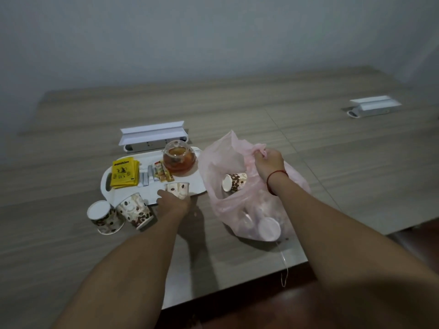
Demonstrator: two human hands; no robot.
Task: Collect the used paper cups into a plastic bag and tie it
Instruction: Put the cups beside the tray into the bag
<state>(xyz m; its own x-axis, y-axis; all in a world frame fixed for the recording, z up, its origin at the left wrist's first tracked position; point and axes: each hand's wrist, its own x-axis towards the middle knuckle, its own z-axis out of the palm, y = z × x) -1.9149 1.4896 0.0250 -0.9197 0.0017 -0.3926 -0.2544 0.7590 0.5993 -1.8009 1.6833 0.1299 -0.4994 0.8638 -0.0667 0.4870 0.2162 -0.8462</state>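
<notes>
Table (237, 110) abuts grey wall (190, 39); your right hand (269, 160) pinches the bag (211, 167), left hand (174, 203) touches a cup (177, 189), grasp unclear.

Pink, see-through plastic bag (221, 210) slumps just right of the white tray (197, 180), its mouth held open. Inside it a paper cup (234, 185), white with brown coffee-bean print, lies on its side; more cups (269, 230) show dimly through the film. A matching cup (177, 189) stands upright on the tray's near edge; a tilted cup (135, 210) and an upturned cup (104, 217) touch just off its near-left corner
</notes>
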